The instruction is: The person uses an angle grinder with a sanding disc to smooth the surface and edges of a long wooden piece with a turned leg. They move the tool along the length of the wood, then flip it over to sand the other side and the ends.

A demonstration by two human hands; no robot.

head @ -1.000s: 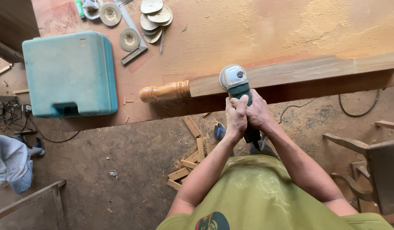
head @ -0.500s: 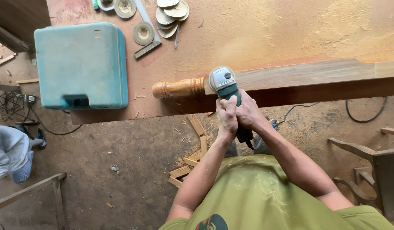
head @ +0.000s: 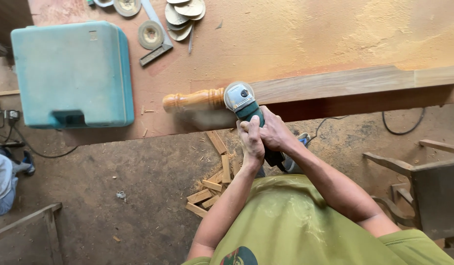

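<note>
Both my hands grip a teal angle grinder [head: 242, 102]. My left hand [head: 251, 142] wraps the body from the left, and my right hand [head: 275, 131] wraps it from the right. The grinder's round head rests on a long wooden post [head: 335, 83] lying along the workbench's front edge, right where the flat part meets its turned, varnished end [head: 192, 100]. A haze of dust hangs just below the turned end. The grinder's black cord end pokes out under my hands.
A teal plastic tool case [head: 70, 73] sits on the dusty workbench [head: 295, 34] at left. Sanding discs [head: 183, 14] and a metal square [head: 156, 37] lie at the back. Wood offcuts [head: 212, 181] litter the floor. A chair frame [head: 423, 191] stands right; another person's leg [head: 4, 179] shows left.
The grinder and both hands have slid left along the post, from its flat part to the joint with the turned end. Dust now blows below that end.
</note>
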